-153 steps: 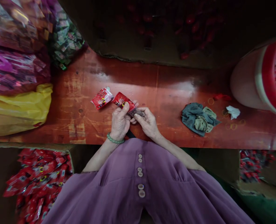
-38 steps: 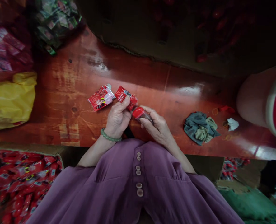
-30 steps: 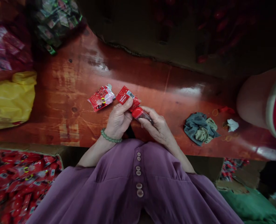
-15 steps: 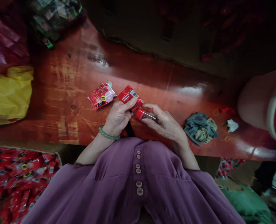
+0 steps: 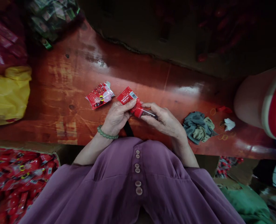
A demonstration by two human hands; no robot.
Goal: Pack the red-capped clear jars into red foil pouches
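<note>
Pinched between the thumb and fingers of my left hand [image 5: 118, 115] is a red printed packet [image 5: 128, 95] with a barcode. My right hand [image 5: 166, 120] grips a small clear bottle [image 5: 149, 114] with dark contents and a red cap [image 5: 138, 112]. The capped end is at the packet's lower right edge; whether it is inside the packet I cannot tell. A small stack of similar red packets [image 5: 100, 96] lies on the table just left of my left hand. My left fingertips are partly hidden behind the packet.
On the red table [image 5: 65, 77] a crumpled grey cloth [image 5: 198, 127] lies at right, near a large red-and-white tub [image 5: 250, 101]. A yellow bag [image 5: 8, 96] sits at left. Below the table's left edge, a box holds many filled red packets [image 5: 23, 177].
My right hand has brought the bottle's red cap left, against the packet's lower edge. My left hand still holds the packet. The view has shifted slightly.
</note>
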